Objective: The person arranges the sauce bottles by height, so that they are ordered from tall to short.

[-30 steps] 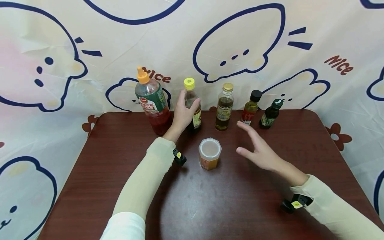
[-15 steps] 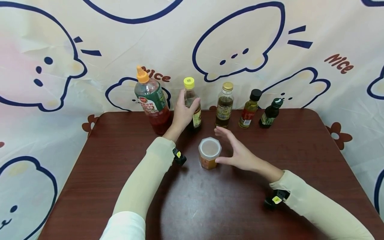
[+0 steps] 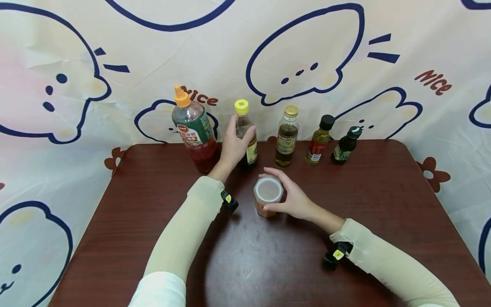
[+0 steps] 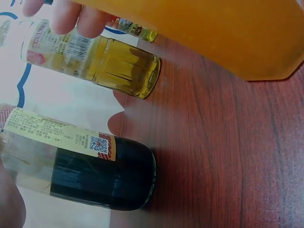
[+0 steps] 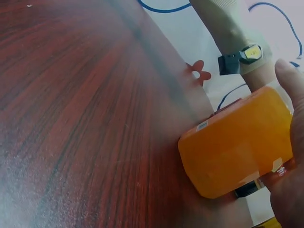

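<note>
My left hand (image 3: 233,147) grips a bottle of dark sauce (image 3: 251,152) with a yellow cap, which stands upright near the table's back edge. In the left wrist view, the bottle's dark liquid and a label with a QR code show. My right hand (image 3: 293,197) is around an eight-sided jar (image 3: 268,190) with a whitish lid and orange contents. Its thumb is on the jar's near side and its fingers are behind. The jar stands on the table; its orange side (image 5: 237,142) fills much of the right wrist view.
A large red sauce bottle (image 3: 193,138) with an orange nozzle stands left of my left hand. To the right stand a gold-capped oil bottle (image 3: 286,140), a small black-capped bottle (image 3: 317,145) and a dark green bottle (image 3: 344,149). A printed cloth (image 3: 215,55) hangs behind the table (image 3: 153,238).
My right hand has moved left from in front of the small bottles to the jar and is now around it. The left hand keeps its place on the dark sauce bottle.
</note>
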A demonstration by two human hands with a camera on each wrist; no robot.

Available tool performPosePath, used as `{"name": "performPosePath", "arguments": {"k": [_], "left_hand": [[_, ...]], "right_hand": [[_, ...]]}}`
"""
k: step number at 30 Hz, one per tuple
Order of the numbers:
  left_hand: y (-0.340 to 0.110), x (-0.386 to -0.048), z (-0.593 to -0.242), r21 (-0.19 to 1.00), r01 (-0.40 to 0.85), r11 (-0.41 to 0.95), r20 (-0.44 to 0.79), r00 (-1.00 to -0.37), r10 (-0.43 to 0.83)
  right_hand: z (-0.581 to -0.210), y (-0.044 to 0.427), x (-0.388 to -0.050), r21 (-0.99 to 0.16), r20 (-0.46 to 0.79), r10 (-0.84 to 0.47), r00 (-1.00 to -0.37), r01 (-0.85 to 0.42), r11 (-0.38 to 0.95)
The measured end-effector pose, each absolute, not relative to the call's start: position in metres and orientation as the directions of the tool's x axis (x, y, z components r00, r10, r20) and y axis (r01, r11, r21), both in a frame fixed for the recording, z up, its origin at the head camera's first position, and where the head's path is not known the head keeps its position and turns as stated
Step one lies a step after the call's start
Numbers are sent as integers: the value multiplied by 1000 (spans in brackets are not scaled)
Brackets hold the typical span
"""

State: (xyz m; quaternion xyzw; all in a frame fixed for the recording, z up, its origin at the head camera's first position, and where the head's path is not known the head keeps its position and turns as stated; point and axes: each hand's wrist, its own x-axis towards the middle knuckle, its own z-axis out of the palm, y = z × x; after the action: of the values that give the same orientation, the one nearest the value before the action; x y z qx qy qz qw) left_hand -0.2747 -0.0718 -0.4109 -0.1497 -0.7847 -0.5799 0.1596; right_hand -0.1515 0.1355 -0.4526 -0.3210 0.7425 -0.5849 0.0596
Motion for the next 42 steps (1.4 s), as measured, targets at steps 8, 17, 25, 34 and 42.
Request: {"name": "performPosePath", "arguments": {"k": [8, 17, 25, 34, 42], "left_hand": [[-72, -276, -412, 857, 442, 265, 448, -893, 44], [-71, -275, -413, 854, 444, 271, 448, -892, 52], [-71, -276, -413, 864, 431, 260, 433, -900, 50], [-71, -276, -413, 871, 417, 261, 418, -907, 56], [-72, -275, -411, 868, 422, 261, 425, -904, 48]], "right_hand": [[-462, 135, -161, -945, 270, -596, -756, -328, -12], [-467, 136, -166, -959, 245, -623, -743, -278, -46], [-465, 134, -169, -961, 262, -653, -711, -254, -108], [-462, 137, -170, -969, 220, -682, -698, -237, -71], [-463, 133, -166, -951, 236, -613, -754, -310, 14]]}}
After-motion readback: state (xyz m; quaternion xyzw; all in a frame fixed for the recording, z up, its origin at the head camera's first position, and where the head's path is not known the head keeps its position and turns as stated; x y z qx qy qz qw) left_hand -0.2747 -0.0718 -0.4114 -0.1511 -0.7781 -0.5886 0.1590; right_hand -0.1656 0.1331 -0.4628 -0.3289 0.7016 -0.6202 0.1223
